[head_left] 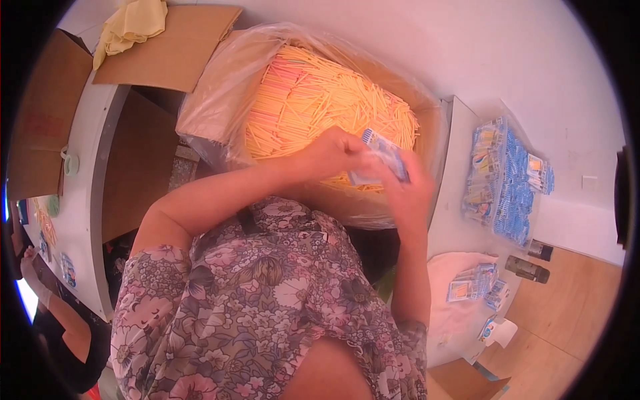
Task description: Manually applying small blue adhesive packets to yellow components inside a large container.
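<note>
Between my hands is a small blue-and-white printed packet (381, 155), held over the open carton. My left hand (333, 155) is closed, its fingertips pinching the packet's left side. My right hand (410, 190), somewhat blurred, grips the right side with its fingers closed. Directly beneath lies a large heap of thin yellow, orange and pink sticks (300, 100), filling the cardboard carton (430, 127). Clear plastic sheeting (220, 100) lines that carton and folds over its edges.
To the right, a clear bin (503, 180) is packed with similar packets. Several more packets (473, 283) lie on a pink cloth (443, 307). A yellow cloth (133, 27) rests on a cardboard flap at the upper left. At far left, another person's arm (63, 313) shows beside a white table (77, 220).
</note>
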Motion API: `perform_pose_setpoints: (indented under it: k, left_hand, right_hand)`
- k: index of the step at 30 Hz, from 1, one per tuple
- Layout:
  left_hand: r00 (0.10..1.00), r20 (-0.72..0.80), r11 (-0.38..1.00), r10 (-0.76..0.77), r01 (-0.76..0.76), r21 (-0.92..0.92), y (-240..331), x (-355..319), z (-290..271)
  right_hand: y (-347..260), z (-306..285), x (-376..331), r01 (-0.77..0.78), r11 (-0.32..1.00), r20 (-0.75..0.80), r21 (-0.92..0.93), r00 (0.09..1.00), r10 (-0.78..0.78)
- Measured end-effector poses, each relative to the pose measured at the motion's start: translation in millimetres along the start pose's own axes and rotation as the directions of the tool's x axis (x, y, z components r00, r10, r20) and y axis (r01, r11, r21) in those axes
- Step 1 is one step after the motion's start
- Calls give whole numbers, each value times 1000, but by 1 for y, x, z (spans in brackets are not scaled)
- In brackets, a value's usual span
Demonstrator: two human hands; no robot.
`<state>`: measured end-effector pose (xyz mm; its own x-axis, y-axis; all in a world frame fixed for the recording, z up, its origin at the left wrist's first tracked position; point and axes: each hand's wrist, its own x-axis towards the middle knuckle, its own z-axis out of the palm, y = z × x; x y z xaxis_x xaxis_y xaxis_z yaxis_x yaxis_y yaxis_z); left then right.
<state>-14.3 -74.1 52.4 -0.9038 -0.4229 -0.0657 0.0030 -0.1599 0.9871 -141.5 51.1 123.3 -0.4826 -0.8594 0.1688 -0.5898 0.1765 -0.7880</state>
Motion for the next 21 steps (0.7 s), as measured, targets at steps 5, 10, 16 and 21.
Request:
perform_pose_setpoints:
  k: [5, 10, 16, 21]
  left_hand:
    - [959, 16, 810, 281, -246, 532, -4, 26, -18]
    - [875, 305, 93, 377, -363, 927, -6, 78, 2]
    - [940, 213, 252, 266, -281, 926, -38, 104, 8]
    - [970, 120, 431, 214, -203, 879, -28, 110, 1]
  right_hand:
    - [51, -117, -83, -242, 966, -186, 92, 949, 255]
    - [96, -229, -182, -359, 913, -558, 192, 726, 402]
    - [133, -268, -235, -585, 773, -566, 248, 560, 605]
    - [150, -260, -245, -581, 788, -583, 204, 575, 574]
